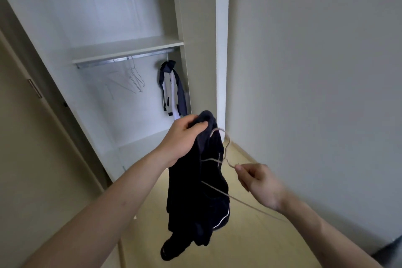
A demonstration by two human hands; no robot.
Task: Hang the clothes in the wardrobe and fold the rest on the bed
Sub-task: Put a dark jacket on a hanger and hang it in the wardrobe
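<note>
While the wardrobe (121,50) stands open with a jacket (173,89) on its rail (128,58), the left hand (182,139) grips a dark garment (200,191) by its top in front, and the right hand (258,183) pinches a wire hanger (226,148) threaded into it.

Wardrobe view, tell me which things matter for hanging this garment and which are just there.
In play: left hand gripping dark garment; right hand pinching wire hanger; wardrobe rail.

Just there: hung navy-and-white jacket, spare hangers, shelf, wardrobe door.
</note>
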